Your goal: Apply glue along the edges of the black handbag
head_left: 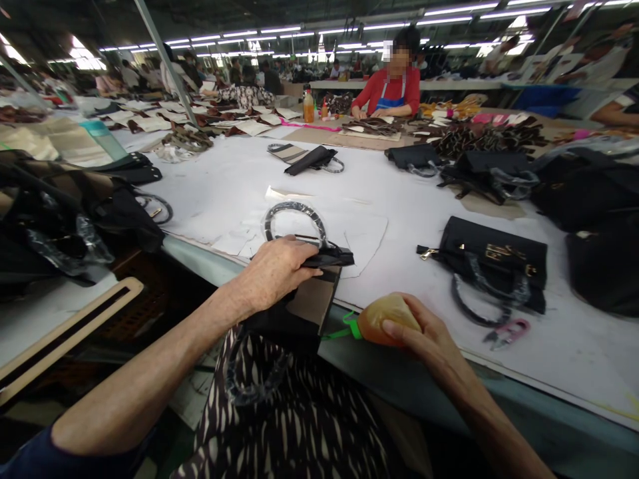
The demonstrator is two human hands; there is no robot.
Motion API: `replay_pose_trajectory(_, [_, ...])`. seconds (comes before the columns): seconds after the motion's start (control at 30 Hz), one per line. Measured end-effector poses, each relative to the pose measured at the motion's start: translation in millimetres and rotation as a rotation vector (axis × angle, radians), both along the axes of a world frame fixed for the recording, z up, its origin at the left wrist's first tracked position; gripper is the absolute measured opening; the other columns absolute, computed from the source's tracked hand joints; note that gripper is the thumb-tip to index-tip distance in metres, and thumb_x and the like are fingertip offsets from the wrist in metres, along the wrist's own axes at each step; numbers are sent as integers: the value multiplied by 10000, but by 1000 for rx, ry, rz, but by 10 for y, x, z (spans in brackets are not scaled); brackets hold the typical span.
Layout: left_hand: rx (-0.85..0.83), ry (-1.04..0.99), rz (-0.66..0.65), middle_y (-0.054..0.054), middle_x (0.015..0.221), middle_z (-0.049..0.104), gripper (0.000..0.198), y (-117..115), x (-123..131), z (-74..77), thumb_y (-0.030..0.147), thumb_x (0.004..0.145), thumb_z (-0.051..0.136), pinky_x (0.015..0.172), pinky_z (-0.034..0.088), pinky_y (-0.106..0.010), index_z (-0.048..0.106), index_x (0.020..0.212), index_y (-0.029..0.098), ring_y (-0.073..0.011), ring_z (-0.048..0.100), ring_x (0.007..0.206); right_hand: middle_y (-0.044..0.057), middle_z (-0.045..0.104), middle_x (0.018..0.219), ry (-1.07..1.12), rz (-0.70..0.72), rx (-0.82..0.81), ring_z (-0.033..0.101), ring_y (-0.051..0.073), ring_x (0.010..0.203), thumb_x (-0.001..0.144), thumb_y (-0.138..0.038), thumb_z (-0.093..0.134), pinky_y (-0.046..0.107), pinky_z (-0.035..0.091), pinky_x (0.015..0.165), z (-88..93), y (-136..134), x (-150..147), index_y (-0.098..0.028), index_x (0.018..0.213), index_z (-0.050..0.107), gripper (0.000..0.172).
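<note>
Left grip (pixel 279 271) clasping black bag (pixel 299 316), right grip (pixel 424 329) round bottle (pixel 382 320), near edge of table (pixel 394 266); oversqueezing could stain bag

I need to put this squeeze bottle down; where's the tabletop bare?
The white tabletop is bare between the held black bag and the gold-trimmed handbag, and between the wrapped handle and the left bag pile. The right side is crowded with black bags; pink snips lie beside the handbag's handle.

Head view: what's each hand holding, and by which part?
Left hand: black bag, by its upper edge. Right hand: amber bottle, by its body.
</note>
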State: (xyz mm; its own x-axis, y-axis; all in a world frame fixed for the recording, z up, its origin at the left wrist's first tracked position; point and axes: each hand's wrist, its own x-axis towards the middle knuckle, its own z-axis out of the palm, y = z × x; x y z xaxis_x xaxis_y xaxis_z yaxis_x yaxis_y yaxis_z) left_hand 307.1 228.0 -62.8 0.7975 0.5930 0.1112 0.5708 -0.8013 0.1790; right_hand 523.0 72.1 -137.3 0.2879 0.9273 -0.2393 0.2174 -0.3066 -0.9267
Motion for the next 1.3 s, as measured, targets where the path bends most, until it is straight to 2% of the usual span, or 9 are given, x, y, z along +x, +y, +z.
replay_pose_trajectory(0.27, [-9,12,7,-44,829,629,159,33,20,20,320,822,551,732,431,-253,614,869,183,-186,568,853,-12,545,688,105,-44,-44,421,139,536,680,-474,626,226,289,431,-43,-141,-53,-221,1021,543,433])
replay_pose_trajectory(0.4, [-10,0,1,-45,804,621,179,85,34,44,325,826,545,680,409,-247,620,864,167,-177,562,792,-32,478,617,180,-154,-90,362,111,462,664,-491,639,215,242,406,-47,-252,-133,-230,986,541,426])
replay_pose_trajectory(0.53, [-43,-43,20,-31,748,616,209,161,35,77,344,821,540,623,381,-238,632,862,161,-165,553,721,-49,413,570,317,-224,-62,313,88,413,673,-500,653,209,188,386,-86,-343,-202,-218,964,535,422])
replay_pose_trajectory(0.7, [-144,-125,82,-3,679,610,224,211,-28,115,351,806,533,583,365,-216,651,838,163,-142,535,655,-27,458,615,318,-311,13,356,107,458,684,-511,656,204,224,379,-109,-388,-235,-205,957,539,426])
replay_pose_trajectory(0.83, [-192,-209,125,6,682,618,282,224,-124,90,392,805,515,582,377,-217,659,871,160,-133,524,632,-22,476,635,323,-362,7,385,109,470,693,-524,650,201,237,388,-101,-378,-227,-215,992,533,445])
replay_pose_trajectory(1.03, [-252,-297,169,-16,802,658,352,217,-201,38,441,796,517,650,416,-230,652,972,169,-159,560,723,-17,480,648,406,-387,6,418,103,470,702,-518,658,196,248,391,-116,-355,-223,-210,998,524,448])
replay_pose_trajectory(1.3, [-282,-311,187,-9,779,658,388,212,-198,29,473,787,511,631,419,-225,655,972,164,-162,564,707,-15,484,645,408,-386,4,419,115,469,707,-515,650,197,237,382,-138,-384,-224,-215,1003,521,441])
